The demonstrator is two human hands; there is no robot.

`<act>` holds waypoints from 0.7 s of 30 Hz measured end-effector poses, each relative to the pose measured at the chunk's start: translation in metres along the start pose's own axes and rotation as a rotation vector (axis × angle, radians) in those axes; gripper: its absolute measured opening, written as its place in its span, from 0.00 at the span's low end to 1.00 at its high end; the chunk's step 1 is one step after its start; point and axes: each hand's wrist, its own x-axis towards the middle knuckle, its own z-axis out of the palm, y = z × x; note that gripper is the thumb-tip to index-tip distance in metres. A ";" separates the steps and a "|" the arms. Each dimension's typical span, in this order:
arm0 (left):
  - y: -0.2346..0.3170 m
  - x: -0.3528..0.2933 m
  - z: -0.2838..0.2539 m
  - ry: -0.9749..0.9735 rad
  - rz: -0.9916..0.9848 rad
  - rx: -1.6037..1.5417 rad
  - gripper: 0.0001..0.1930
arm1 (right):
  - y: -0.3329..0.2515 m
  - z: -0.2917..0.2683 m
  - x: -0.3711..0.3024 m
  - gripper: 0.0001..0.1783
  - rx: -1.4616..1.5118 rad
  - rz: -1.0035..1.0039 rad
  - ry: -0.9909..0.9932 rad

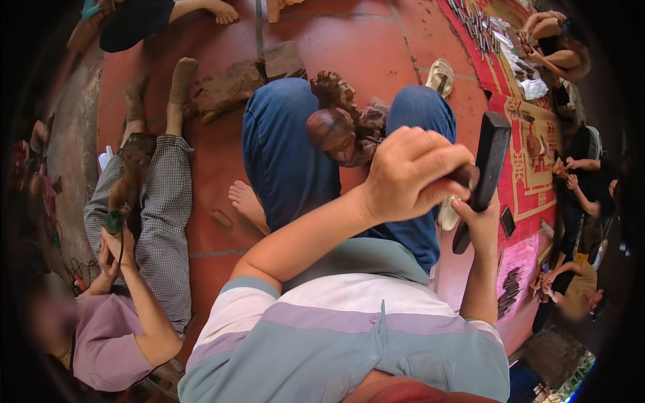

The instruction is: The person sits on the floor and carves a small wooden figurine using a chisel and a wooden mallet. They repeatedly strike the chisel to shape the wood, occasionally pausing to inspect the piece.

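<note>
A dark reddish-brown carved wooden figure with a smooth rounded head (334,136) stands between my knees. My left hand (420,171) is raised just in front of it, reaching across from the left. Its fingers are closed round a dark brown wooden piece with a rounded end (465,176); the rest of that piece is hidden. Farther right, my right hand (480,218) grips a long black bar-like tool (489,158), broad at the top and tilted. The bar passes close beside the wooden piece; whether they touch I cannot tell.
Rough wood chunks (232,87) lie on the red tile floor beyond my left knee. At left, a person holds a green-and-black power tool (115,221) against wood. Sandals (440,77), a phone (508,221) and chisels on a red mat (531,168) are at right, with people working.
</note>
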 end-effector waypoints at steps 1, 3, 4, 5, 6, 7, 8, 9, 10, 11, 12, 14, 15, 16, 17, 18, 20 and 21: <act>0.014 0.000 -0.002 -0.071 -0.032 0.026 0.21 | 0.002 0.003 0.002 0.37 -0.010 -0.031 0.019; 0.030 0.006 0.003 -0.124 -0.026 0.007 0.20 | 0.002 0.009 0.006 0.37 -0.043 -0.097 0.056; 0.031 0.005 0.006 -0.105 -0.029 -0.002 0.19 | 0.003 0.009 0.004 0.37 0.004 -0.054 0.040; 0.027 0.004 0.007 -0.097 -0.005 0.028 0.19 | 0.005 0.009 0.003 0.38 0.052 -0.015 0.025; 0.018 0.000 0.007 -0.088 0.019 0.051 0.19 | 0.007 0.006 0.001 0.38 0.083 0.024 -0.004; 0.011 -0.005 0.007 -0.079 0.044 0.074 0.19 | 0.009 0.003 0.000 0.38 0.114 0.063 -0.034; 0.011 -0.015 0.005 -0.110 0.028 0.065 0.20 | 0.015 0.006 -0.002 0.38 0.145 -0.040 -0.025; 0.013 -0.020 -0.001 -0.146 0.096 0.044 0.20 | 0.017 0.007 -0.004 0.38 0.166 -0.010 -0.027; 0.022 -0.025 -0.003 -0.179 0.040 -0.013 0.20 | 0.018 0.008 -0.006 0.38 0.188 0.019 -0.029; 0.034 -0.031 -0.007 -0.213 -0.020 -0.061 0.21 | 0.019 0.011 -0.007 0.38 0.214 0.050 -0.041; 0.043 -0.031 -0.010 -0.269 -0.034 -0.059 0.21 | 0.017 0.015 -0.006 0.40 0.247 0.069 -0.050; 0.059 -0.028 -0.019 -0.454 -0.167 0.024 0.25 | 0.015 0.019 -0.007 0.41 0.203 0.172 -0.066; 0.061 -0.025 -0.024 -0.539 -0.246 0.079 0.31 | 0.015 0.019 -0.007 0.41 0.180 0.223 -0.074; 0.064 -0.023 -0.032 -0.600 -0.448 0.145 0.36 | 0.026 0.023 -0.009 0.41 0.221 0.217 -0.060; 0.066 -0.020 -0.040 -0.656 -0.649 0.218 0.42 | 0.025 0.025 -0.009 0.41 0.206 0.203 -0.074; 0.066 -0.016 -0.048 -0.708 -0.849 0.292 0.48 | 0.021 0.027 -0.008 0.41 0.190 0.190 -0.086; 0.054 -0.010 -0.061 -0.973 -1.062 0.468 0.58 | 0.015 0.030 -0.006 0.40 0.176 0.167 -0.108; 0.050 -0.014 -0.064 -1.017 -1.124 0.511 0.58 | 0.017 0.031 -0.004 0.39 0.168 0.142 -0.120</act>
